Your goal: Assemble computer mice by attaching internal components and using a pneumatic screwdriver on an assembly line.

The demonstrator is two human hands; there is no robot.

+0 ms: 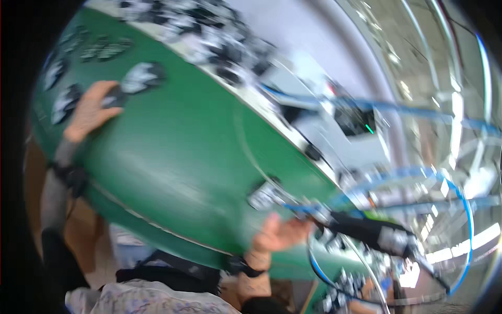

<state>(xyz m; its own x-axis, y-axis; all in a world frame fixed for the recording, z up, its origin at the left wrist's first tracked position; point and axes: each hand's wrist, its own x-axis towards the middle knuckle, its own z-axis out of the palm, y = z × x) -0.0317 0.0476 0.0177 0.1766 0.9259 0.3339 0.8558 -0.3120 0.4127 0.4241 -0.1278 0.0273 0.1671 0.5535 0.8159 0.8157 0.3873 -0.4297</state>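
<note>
On the left of the green work mat [172, 146], my left hand [90, 112] has its thumb and fingers closed around a small dark grey part [114, 98]. Just beyond that hand lies another black-and-white part [142, 77]. My right hand [280, 233] is smeared by motion below the tip of a black pneumatic screwdriver [371, 233], which hangs slanted; whether the hand touches it, I cannot tell. A white-and-black part [264, 193] rests on the mat near the screwdriver's tip.
Several black-and-white parts [65, 102] lie at the mat's left end. A dense pile of similar parts [209, 31] fills the far ledge. A blue air hose [468, 225] loops around the screwdriver. Beyond the mat stands a light grey machine [334, 131]. More parts [342, 290] sit at lower right.
</note>
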